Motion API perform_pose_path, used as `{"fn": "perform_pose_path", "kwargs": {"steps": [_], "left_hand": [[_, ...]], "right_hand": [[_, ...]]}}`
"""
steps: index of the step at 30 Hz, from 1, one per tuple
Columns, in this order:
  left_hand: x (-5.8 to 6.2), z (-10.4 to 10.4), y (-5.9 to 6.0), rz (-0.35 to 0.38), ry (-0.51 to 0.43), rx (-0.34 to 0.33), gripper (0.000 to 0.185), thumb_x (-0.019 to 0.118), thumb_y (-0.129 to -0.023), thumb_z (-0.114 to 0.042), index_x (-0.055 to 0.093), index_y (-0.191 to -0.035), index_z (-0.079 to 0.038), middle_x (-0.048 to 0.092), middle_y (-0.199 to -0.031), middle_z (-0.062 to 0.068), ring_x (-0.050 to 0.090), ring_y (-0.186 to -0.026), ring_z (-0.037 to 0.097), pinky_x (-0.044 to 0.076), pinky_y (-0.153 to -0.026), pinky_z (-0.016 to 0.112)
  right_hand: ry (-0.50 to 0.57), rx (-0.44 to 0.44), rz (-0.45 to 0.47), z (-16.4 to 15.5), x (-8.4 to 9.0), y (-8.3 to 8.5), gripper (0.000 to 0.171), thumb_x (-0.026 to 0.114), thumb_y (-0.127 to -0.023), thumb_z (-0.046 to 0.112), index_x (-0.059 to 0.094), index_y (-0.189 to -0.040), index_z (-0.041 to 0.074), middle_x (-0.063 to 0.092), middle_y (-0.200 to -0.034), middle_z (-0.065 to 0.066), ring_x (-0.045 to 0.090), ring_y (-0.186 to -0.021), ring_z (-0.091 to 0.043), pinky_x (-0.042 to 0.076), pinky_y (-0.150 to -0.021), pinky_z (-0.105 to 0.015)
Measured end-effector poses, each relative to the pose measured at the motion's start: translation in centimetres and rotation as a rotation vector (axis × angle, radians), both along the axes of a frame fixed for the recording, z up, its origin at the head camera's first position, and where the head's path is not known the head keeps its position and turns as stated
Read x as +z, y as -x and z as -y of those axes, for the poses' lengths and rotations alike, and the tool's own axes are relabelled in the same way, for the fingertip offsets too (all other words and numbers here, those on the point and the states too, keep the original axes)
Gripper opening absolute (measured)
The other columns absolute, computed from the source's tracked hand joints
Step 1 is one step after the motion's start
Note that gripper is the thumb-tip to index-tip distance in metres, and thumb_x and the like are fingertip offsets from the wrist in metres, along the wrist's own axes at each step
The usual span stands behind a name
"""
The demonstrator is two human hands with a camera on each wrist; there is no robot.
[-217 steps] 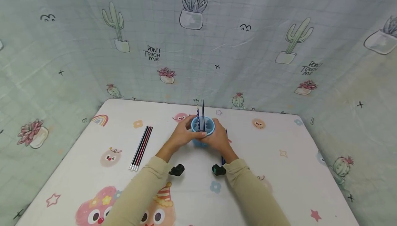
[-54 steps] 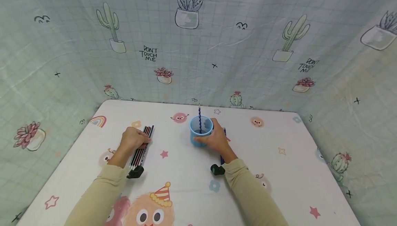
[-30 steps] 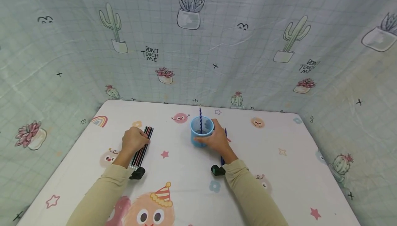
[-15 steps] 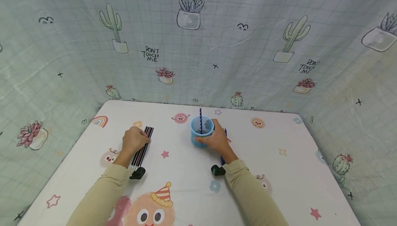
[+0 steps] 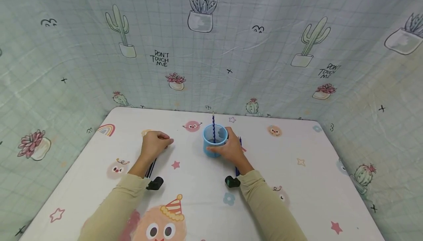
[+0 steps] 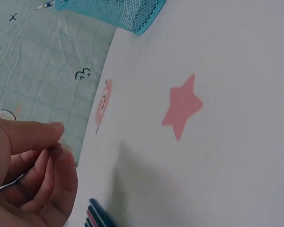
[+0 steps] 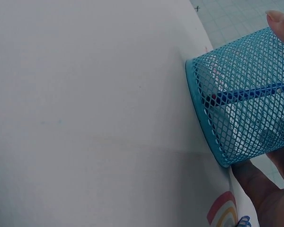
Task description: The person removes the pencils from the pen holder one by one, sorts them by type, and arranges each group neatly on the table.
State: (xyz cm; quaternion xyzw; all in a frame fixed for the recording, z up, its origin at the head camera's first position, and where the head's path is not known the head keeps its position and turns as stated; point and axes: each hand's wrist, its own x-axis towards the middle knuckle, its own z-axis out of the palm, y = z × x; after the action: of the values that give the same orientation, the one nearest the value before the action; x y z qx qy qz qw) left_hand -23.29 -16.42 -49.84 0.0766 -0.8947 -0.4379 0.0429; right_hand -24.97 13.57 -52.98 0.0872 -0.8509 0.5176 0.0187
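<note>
My right hand (image 5: 232,149) grips a light blue mesh pencil cup (image 5: 206,144) upright on the table, thumb on the near side. Inside the cup stands one dark blue patterned pencil (image 5: 213,123); its lower end shows through the mesh (image 7: 248,130) in the right wrist view. Left of the cup, my left hand (image 5: 155,143) hovers over a bundle of dark pencils (image 5: 151,168). Its fingers are curled with the thumb against the fingertips, and nothing shows between them in the left wrist view. The hand and wrist cover most of the bundle; its ends (image 6: 97,213) peek out below the hand.
Blue pencils (image 5: 240,142) lie on the table to the right of the cup, partly under my right wrist. A black wrist camera (image 5: 155,183) sits at the left wrist, another (image 5: 232,181) at the right. Patterned cloth (image 5: 201,61) hangs behind the white printed table (image 5: 195,186).
Earlier, two pencils stood in the cup and both hands held it. My left hand then worked at the left bundle, where one pencil was added, and has now lifted off rightward. The right hand stays.
</note>
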Motion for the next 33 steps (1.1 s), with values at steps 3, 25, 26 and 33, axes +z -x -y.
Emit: {"fn": "perform_pose_path", "kwargs": {"steps": [3, 25, 26, 33], "left_hand": [[0.2, -1.4, 0.2, -0.025, -0.064, -0.037, 0.023, 0.081, -0.091, -0.022, 0.077, -0.099, -0.001, 0.078, -0.090, 0.013, 0.071, -0.072, 0.013, 0.053, -0.065, 0.022], [-0.4, -11.3, 0.5, -0.155, -0.287, -0.337, 0.086, 0.091, -0.080, -0.031, 0.050, -0.150, 0.000, 0.062, -0.140, 0.017, 0.061, -0.130, 0.032, 0.052, -0.113, 0.048], [-0.5, -11.4, 0.6, -0.152, -0.290, -0.343, 0.086, 0.091, -0.079, -0.031, 0.051, -0.150, -0.002, 0.062, -0.141, 0.016, 0.060, -0.131, 0.032, 0.051, -0.114, 0.049], [-1.1, -11.6, 1.0, -0.125, -0.320, -0.362, 0.080, 0.091, -0.080, -0.032, 0.054, -0.147, -0.009, 0.061, -0.144, 0.012, 0.056, -0.139, 0.032, 0.048, -0.117, 0.049]], "right_hand": [[0.002, -0.001, -0.002, 0.0, 0.0, 0.0, 0.089, 0.098, -0.071, 0.033, 0.048, -0.142, 0.012, 0.060, -0.143, -0.010, 0.056, -0.136, -0.033, 0.050, -0.113, -0.058], [-0.011, 0.009, -0.053, 0.1, -0.1, 0.1, 0.081, 0.094, -0.077, 0.027, 0.048, -0.141, 0.006, 0.060, -0.141, -0.015, 0.059, -0.132, -0.036, 0.050, -0.112, -0.058], [-0.007, 0.007, -0.053, 0.1, -0.1, 0.1, 0.080, 0.094, -0.077, 0.026, 0.048, -0.140, 0.006, 0.061, -0.141, -0.016, 0.059, -0.132, -0.036, 0.050, -0.112, -0.058], [-0.010, 0.001, -0.061, -0.1, -0.3, 0.2, 0.080, 0.094, -0.075, 0.025, 0.049, -0.139, 0.005, 0.062, -0.139, -0.017, 0.060, -0.129, -0.036, 0.052, -0.110, -0.057]]}}
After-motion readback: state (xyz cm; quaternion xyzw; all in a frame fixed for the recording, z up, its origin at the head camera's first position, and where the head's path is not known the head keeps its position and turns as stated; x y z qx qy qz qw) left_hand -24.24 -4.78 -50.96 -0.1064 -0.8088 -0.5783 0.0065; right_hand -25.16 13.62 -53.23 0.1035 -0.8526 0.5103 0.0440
